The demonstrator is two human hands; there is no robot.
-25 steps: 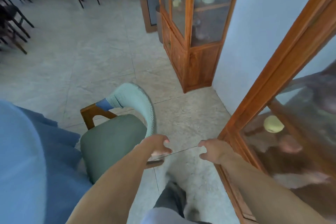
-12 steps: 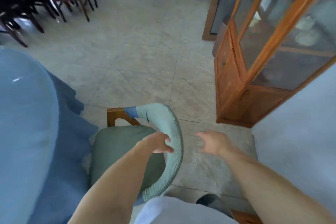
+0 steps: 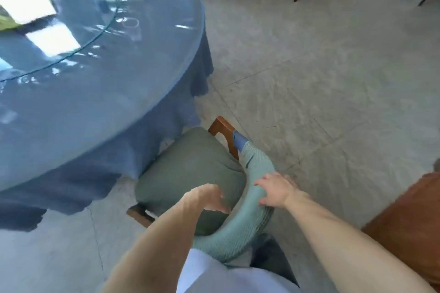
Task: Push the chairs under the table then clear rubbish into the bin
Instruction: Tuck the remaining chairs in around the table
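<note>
The right grip [image 3: 276,189] is resting, fingers spread, on the green chair's backrest [image 3: 257,200]; the left grip [image 3: 207,200] is hovering loosely curled above the seat, beside the blue-clothed table [image 3: 119,107] edge.

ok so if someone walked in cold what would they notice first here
First the round table under a glossy blue cloth, filling the upper left. Next the green chair at lower centre, its seat front just at the cloth's hanging edge, not yet tucked under. The right hand rests on the chair's curved padded back, while the left hand hovers over the seat with fingers loosely curled, holding nothing.
</note>
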